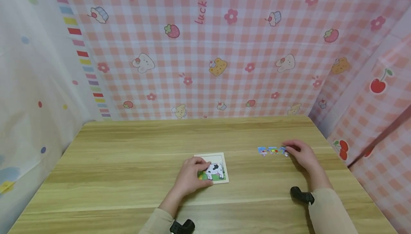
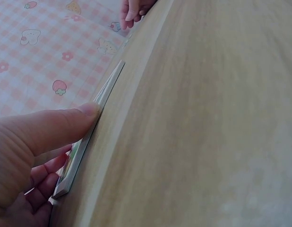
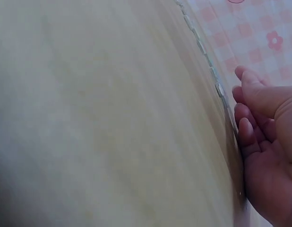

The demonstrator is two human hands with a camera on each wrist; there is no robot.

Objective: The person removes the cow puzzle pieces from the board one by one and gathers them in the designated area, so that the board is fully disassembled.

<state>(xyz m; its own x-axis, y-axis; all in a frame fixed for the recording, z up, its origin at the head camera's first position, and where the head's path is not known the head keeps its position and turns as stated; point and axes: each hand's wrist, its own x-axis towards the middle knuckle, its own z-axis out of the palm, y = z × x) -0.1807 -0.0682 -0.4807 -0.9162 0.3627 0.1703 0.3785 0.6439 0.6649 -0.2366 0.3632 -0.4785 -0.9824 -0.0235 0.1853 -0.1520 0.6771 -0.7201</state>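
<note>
A small square jigsaw puzzle board [image 1: 226, 177] with a pale frame lies on the table, its lower part showing a black-and-white cow on green. My left hand [image 1: 189, 175] grips this board from the left, with the thumb [image 2: 65, 125] along its near edge and the fingers partly hidden behind. The upper part of the board shows a bare pale strip. To the right, a short row of blue jigsaw pieces [image 1: 273, 150] lies flat. Over the right end of that row is my right hand [image 1: 302, 153], its fingers [image 3: 247, 132] loosely bent, with nothing visible between them.
The wood-grain table [image 1: 128, 169] reaches back to a pink checked curtain [image 1: 199, 55]. A white dotted curtain [image 1: 35, 84] hangs at the left and another patterned cloth [image 1: 379, 120] at the right. Black devices [image 1: 302, 194] are strapped to both wrists.
</note>
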